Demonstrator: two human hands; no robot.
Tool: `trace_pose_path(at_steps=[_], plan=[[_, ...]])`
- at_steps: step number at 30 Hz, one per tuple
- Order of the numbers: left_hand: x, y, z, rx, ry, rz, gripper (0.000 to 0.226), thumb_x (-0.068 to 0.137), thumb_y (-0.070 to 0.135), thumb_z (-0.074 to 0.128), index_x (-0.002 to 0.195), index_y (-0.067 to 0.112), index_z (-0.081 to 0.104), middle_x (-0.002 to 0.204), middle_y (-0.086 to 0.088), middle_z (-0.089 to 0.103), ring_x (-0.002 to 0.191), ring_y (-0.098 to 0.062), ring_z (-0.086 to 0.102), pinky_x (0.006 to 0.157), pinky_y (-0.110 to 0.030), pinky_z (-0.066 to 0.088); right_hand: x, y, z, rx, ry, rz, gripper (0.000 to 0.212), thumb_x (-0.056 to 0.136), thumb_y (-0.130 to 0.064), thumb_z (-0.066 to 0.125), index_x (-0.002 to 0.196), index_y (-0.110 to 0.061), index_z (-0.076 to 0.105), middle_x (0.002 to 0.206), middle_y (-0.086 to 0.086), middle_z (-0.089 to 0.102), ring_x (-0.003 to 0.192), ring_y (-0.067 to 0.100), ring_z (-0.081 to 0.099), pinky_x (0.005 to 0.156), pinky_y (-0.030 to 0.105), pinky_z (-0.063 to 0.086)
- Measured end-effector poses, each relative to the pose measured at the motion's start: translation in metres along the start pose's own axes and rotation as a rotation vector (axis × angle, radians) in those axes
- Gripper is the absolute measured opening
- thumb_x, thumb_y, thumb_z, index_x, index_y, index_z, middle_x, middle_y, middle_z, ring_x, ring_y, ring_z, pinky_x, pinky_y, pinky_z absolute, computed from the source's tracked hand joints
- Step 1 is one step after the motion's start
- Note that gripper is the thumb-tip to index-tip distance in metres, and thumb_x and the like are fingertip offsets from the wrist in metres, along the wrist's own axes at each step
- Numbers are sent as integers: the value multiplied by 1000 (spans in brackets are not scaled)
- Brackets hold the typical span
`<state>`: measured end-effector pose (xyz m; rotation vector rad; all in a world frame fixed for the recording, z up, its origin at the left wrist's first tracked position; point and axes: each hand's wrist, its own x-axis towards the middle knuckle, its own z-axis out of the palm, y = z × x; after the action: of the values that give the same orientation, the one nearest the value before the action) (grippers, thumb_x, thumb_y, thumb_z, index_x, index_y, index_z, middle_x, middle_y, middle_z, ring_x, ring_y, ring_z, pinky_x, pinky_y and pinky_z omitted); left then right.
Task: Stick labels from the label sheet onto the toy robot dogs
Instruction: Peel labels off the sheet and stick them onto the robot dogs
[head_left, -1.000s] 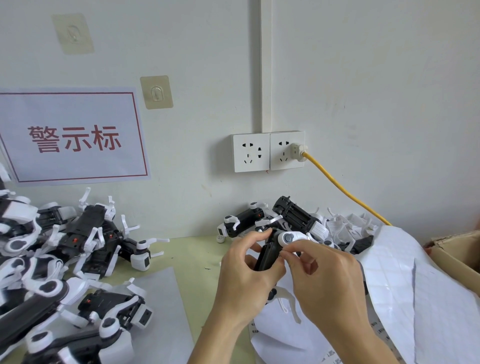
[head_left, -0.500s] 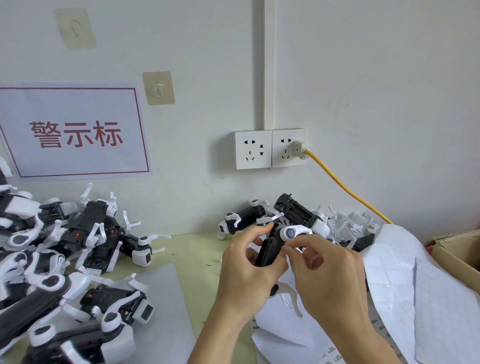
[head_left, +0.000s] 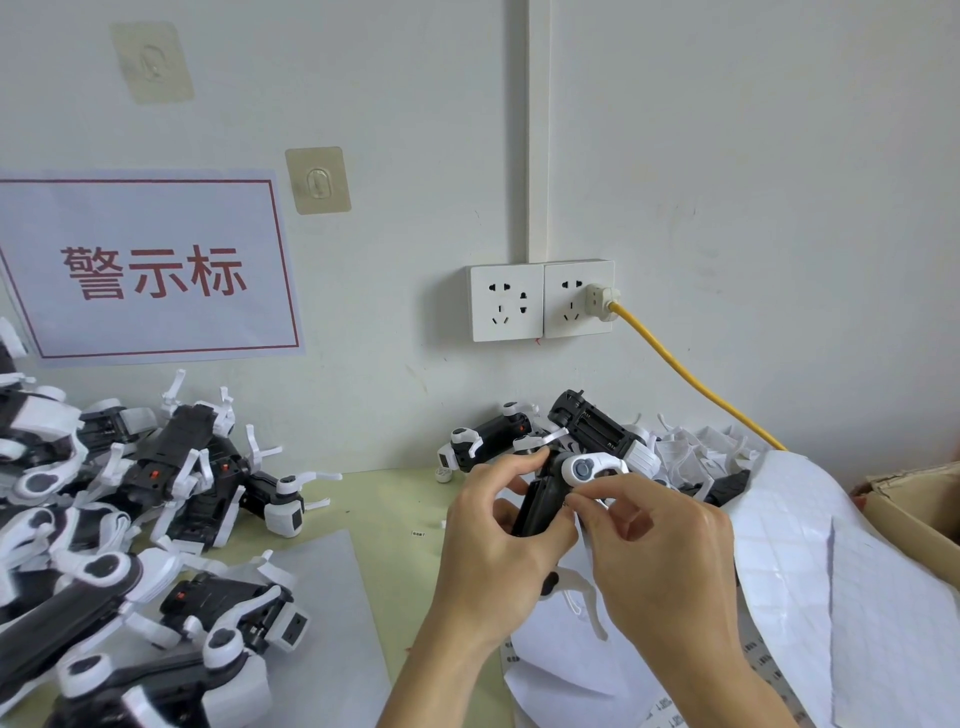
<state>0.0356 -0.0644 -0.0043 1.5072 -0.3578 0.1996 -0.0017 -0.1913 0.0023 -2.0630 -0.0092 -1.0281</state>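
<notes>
My left hand (head_left: 498, 540) grips a black-and-white toy robot dog (head_left: 545, 493) upright above the table's middle. My right hand (head_left: 654, 545) has thumb and forefinger pinched against the dog's side, just under its white leg joint; whether a label sits between the fingertips is hidden. Under and to the right of my hands lie white label sheets (head_left: 831, 597), partly curled. A heap of robot dogs (head_left: 130, 509) fills the left of the table, and a smaller group of dogs (head_left: 587, 431) lies against the wall behind my hands.
A wall socket (head_left: 540, 301) holds a plug with a yellow cable (head_left: 691, 379) running down to the right. A cardboard box (head_left: 919, 504) stands at the right edge. A paper sign (head_left: 150, 270) hangs on the wall, and a grey sheet (head_left: 332, 623) lies on the green tabletop.
Both hands stay on the same dog with only small finger shifts; the right fingertips have slid slightly along its side. The view has tilted a little.
</notes>
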Motion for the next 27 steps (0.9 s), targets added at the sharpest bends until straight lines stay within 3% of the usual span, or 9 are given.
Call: trace_pose_path(at_steps=[18, 22, 27], plan=[[-1, 2, 0, 1, 3, -3, 43, 73, 19, 78, 112, 37, 70, 99, -9, 56, 62, -23, 59, 40, -22, 43, -1, 2, 3, -31, 41, -27, 24, 75, -15, 86, 70, -34, 71, 48, -10, 55, 47, 10, 55, 50, 36, 50], [-2, 3, 0, 9, 5, -8, 44, 68, 25, 76, 108, 40, 70, 100, -6, 56, 60, -20, 59, 43, -22, 45, 1, 4, 4, -10, 56, 48, 29, 74, -27, 86, 69, -34, 58, 67, -17, 62, 49, 12, 54, 50, 35, 49], [0, 1, 0, -6, 42, -9, 45, 70, 24, 76, 112, 39, 70, 94, -3, 60, 58, -21, 60, 43, -23, 43, 0, 3, 2, -15, 21, -29, 25, 79, -26, 82, 74, -37, 61, 65, -13, 60, 50, 14, 55, 49, 36, 49]])
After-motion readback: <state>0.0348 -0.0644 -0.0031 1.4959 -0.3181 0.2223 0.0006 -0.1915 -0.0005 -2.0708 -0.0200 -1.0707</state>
